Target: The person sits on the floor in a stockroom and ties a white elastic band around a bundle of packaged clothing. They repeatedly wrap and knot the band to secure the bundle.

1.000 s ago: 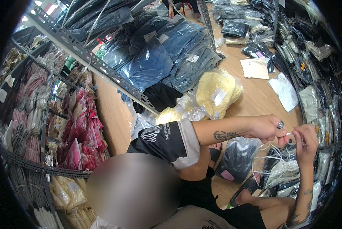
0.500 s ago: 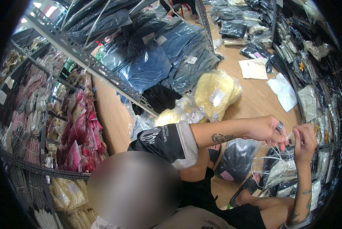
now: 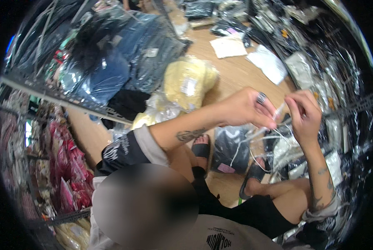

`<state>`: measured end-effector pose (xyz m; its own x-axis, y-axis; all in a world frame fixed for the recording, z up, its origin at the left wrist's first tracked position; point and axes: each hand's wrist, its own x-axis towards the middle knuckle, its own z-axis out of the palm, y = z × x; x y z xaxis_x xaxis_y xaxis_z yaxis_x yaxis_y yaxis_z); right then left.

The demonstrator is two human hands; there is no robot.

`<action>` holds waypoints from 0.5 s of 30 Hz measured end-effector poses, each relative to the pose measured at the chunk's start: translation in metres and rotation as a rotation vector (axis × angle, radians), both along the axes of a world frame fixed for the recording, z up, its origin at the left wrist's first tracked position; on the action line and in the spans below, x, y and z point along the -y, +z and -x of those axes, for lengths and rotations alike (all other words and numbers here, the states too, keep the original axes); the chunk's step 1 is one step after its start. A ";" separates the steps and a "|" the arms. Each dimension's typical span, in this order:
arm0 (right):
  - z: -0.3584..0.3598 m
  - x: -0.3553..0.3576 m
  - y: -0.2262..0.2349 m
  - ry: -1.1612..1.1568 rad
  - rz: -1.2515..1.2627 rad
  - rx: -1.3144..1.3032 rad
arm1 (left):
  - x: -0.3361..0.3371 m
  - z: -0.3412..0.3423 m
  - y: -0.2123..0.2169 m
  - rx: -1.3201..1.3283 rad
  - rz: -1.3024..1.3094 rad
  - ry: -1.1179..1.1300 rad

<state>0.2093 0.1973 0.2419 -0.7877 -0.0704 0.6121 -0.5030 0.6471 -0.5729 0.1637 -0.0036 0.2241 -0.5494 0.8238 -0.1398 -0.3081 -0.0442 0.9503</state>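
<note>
Raised in front of me, my left hand (image 3: 250,109) wears a ring and pinches a thin white cord (image 3: 256,134) between thumb and fingers. My right hand (image 3: 306,117), close beside it, has its fingertips closed on the same white material, of which a short pale piece (image 3: 280,111) spans the gap between both hands. Loops and loose ends of the cord dangle below them. Whether it is one cord or several strands I cannot tell. Under the hands, a dark garment in a clear plastic bag (image 3: 231,149) sits on the floor between my feet.
A yellow bagged bundle (image 3: 190,83) lies ahead to the left, beside a stack of bagged jeans (image 3: 140,58). Two pale packets (image 3: 267,64) rest on the wooden floor. Shelves with dark bagged clothes (image 3: 345,79) line the right; pink bagged garments (image 3: 72,162) fill the left shelf.
The whole view has shifted, so the surroundings sit further left and higher. My hands are somewhat further apart, with more of the white piece showing between them. Both still grip it.
</note>
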 end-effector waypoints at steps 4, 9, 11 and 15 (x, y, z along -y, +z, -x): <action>0.000 -0.006 -0.003 -0.018 0.101 0.049 | -0.004 0.003 0.003 0.010 -0.032 0.018; 0.003 -0.011 -0.007 -0.043 0.182 0.040 | -0.009 -0.002 0.009 0.088 -0.136 -0.044; 0.000 -0.012 -0.002 -0.057 0.142 -0.017 | -0.010 -0.002 0.005 0.081 -0.138 -0.052; -0.003 -0.012 0.013 -0.075 0.015 -0.159 | -0.007 -0.008 0.015 0.078 -0.030 -0.092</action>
